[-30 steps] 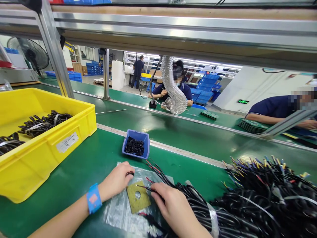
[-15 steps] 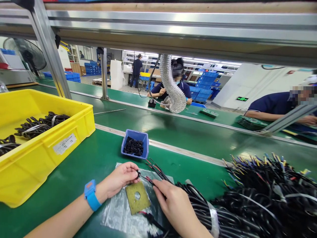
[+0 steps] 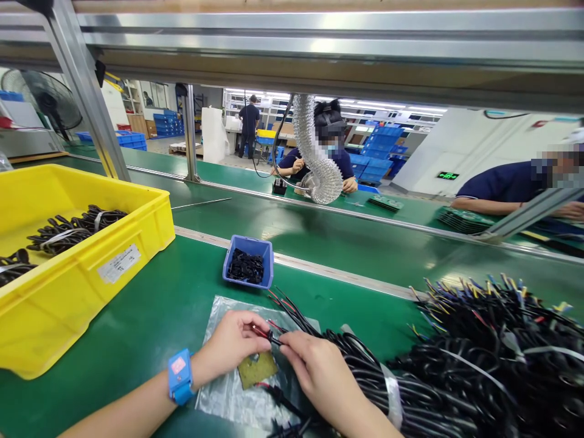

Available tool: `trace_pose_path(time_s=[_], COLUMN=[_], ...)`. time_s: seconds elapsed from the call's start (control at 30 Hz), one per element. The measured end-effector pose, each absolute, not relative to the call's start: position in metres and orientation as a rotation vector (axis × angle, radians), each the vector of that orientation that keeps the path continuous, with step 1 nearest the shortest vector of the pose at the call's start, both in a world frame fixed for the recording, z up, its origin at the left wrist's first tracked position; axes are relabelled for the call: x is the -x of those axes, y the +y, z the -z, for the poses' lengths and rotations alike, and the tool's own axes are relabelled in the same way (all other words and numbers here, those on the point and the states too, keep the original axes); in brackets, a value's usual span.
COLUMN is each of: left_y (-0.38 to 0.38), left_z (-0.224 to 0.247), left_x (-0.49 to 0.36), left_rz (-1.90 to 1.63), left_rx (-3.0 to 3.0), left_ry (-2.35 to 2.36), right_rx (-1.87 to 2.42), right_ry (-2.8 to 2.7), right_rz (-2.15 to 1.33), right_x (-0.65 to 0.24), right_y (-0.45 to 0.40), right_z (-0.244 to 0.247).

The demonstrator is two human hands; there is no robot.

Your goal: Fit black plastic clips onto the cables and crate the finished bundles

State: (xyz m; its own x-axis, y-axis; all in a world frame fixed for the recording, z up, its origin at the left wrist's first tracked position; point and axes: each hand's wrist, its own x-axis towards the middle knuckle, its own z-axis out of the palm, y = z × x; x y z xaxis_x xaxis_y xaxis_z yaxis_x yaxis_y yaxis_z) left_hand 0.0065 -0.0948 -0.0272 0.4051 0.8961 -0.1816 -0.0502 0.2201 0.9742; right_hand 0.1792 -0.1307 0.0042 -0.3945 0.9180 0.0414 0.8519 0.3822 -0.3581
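My left hand (image 3: pixel 237 342), with a blue band on the wrist, pinches the red and black wire ends of a cable beside a small black part (image 3: pixel 271 334). Close on its right, my right hand (image 3: pixel 314 365) is closed on the black cable. Beneath them a yellowish square plate (image 3: pixel 258 370) rests on a clear plastic bag (image 3: pixel 223 398), its hole partly covered by my left hand. A small blue bin (image 3: pixel 271 267) of black parts stands just beyond.
A yellow crate (image 3: pixel 91 298) with bundled cables stands at left. Black cable bundles (image 3: pixel 474 371) fill the right side. A flexible duct (image 3: pixel 314 152) hangs ahead, under a metal shelf beam. Two people sit across the bench; another stands farther back.
My left hand has moved right and slightly down, closer to my right hand. The black part now sits around the cable between the hands, with red wire showing at my left fingertips.
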Motion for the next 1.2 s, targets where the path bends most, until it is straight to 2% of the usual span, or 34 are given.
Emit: trace_pose_path(time_s=[0.3, 0.57, 1.2], left_y=[-0.107, -0.100, -0.106], left_z=[0.020, 0.025, 0.030], left_x=[-0.010, -0.011, -0.021], left_rz=[-0.888, -0.808, -0.767], left_rx=[-1.677, -1.251, -1.243], left_ry=[0.982, 0.905, 0.926], right_rx=[1.567, 1.711, 1.461], right_ry=[-2.522, -2.634, -2.520], right_rz=[-0.529, -0.027, 0.083], right_x=[-0.179, -0.184, -0.187], right_y=[-0.130, -0.141, -0.144], right_z=[-0.012, -0.004, 0.006])
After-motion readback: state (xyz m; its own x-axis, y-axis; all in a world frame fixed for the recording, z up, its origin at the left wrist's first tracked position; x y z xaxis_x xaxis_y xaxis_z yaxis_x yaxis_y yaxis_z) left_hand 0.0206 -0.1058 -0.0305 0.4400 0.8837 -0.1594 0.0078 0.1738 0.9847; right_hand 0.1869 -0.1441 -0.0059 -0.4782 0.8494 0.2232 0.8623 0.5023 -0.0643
